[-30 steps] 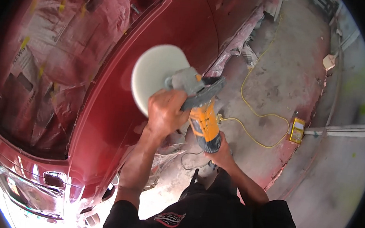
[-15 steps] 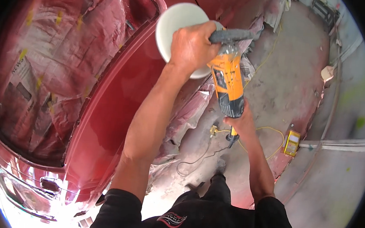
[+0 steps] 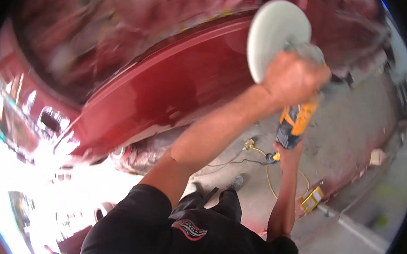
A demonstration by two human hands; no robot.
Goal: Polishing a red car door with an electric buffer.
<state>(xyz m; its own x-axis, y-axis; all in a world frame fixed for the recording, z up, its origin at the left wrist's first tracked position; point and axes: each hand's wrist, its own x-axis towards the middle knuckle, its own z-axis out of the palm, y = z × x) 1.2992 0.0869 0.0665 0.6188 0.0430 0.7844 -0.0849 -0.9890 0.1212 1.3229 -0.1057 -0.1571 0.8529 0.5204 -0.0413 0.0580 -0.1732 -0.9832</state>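
A yellow and black polisher with a round white pad is held between my two hands. My left hand is closed around the handle at its front, next to the pad, and is blurred by motion. Around the rear of the body, near the cord end, my right hand is wrapped; its fingers are partly hidden by the tool. The pad stands tilted on edge in front of a glossy red car body panel; whether it touches the paint I cannot tell.
Masking paper covers the car's glass above the panel. A yellow cord with a plug connection lies on the concrete floor. A yellow box sits by the wall at right. My shoe is below.
My view has turned, so the car now stretches across the upper part. Both hands have carried the polisher to the right along the car, and the pad is higher in view.
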